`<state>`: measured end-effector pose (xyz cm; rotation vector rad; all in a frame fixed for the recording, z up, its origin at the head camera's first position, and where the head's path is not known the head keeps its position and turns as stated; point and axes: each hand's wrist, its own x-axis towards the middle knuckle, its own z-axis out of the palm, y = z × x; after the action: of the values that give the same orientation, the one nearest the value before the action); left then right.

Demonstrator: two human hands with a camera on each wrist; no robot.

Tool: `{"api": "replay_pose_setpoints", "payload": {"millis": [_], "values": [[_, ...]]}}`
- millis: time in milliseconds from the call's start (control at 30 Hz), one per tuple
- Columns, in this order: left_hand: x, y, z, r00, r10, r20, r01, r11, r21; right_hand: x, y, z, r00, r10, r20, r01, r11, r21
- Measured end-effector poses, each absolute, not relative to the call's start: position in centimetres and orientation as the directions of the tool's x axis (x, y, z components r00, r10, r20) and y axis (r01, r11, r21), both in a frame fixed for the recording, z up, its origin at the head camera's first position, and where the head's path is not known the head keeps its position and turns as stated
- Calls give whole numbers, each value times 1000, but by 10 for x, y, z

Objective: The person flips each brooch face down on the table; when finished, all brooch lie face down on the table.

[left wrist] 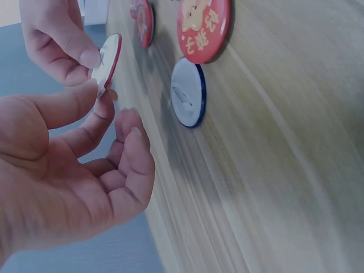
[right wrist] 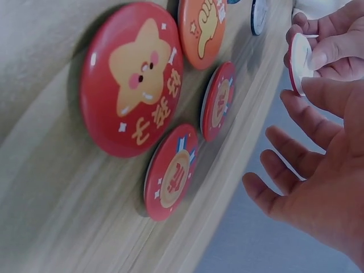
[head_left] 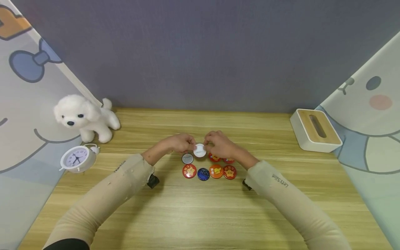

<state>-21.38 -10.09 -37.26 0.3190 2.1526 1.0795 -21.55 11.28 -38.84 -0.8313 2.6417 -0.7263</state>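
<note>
Between both hands, a round button badge [head_left: 199, 150] is held above the table with its white back and pin side up; its red rim shows in the left wrist view. My left hand [head_left: 182, 142] pinches one edge between thumb and fingers, and my right hand [head_left: 219, 144] pinches the opposite edge. Just below the left hand lies a face-down badge [head_left: 187, 158] with a dark blue rim and a pin on its back. Red badges [right wrist: 172, 173] with medal pictures lie under the right hand, partly covered by it in the head view.
A front row holds a red star badge [head_left: 189, 171], a dark blue badge [head_left: 203, 174], an orange thumb badge [head_left: 216, 171] and another red star badge [head_left: 229, 172]. A plush dog [head_left: 85, 118] and alarm clock [head_left: 78, 158] stand left; a tissue box [head_left: 316, 130] stands right.
</note>
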Motion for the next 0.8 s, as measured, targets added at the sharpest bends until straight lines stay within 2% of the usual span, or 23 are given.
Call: {"api": "replay_pose_setpoints", "payload": {"millis": [167,400,800], "values": [[-214,-101,-374,-743,501,-443,22,681,732,-218,112,-391,-783,-613,-110,-487,712,-506],[-218,-98,-384,-772,508,-383,199,765,612,-218,107,-395,-775,-620,-120,-511,727,-459],[-221,-94,-391,-785,496,-373,276,817,506,-218,103,-401,-773,-616,-151,-537,762,-361]]}}
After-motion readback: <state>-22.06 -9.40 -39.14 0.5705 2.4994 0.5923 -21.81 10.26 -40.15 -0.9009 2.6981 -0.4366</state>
